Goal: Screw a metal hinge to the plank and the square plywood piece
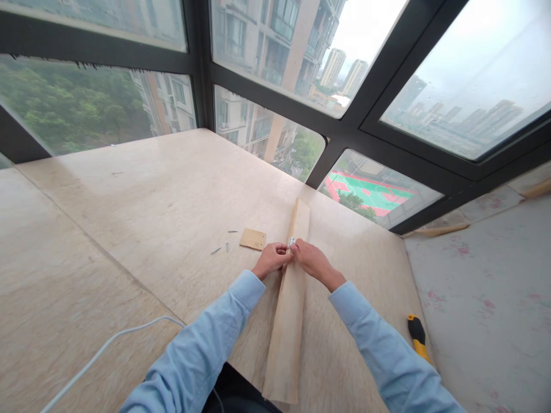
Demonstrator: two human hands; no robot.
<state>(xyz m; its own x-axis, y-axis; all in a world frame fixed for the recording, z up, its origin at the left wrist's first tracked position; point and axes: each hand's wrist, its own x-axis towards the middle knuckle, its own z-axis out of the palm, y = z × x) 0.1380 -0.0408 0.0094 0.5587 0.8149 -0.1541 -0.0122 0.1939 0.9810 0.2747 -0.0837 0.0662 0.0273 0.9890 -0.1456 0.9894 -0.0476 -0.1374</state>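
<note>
A long narrow wooden board (287, 321) lies on the marble window ledge (142, 218), running away from me. Both hands meet at its middle over a small silver metal fitting (291, 242). My left hand (271, 259) is closed, its fingers pinched at the fitting's left side. My right hand (312, 261) is closed too, fingers pressed on the fitting from the right. Both sleeves are light blue.
A small square wooden piece (253, 238) and a few loose screws (221, 248) lie left of the hands. A white cable (107, 347) crosses the ledge at lower left. A yellow-and-black tool handle (417, 337) rests at the ledge's right edge. Dark-framed windows stand behind.
</note>
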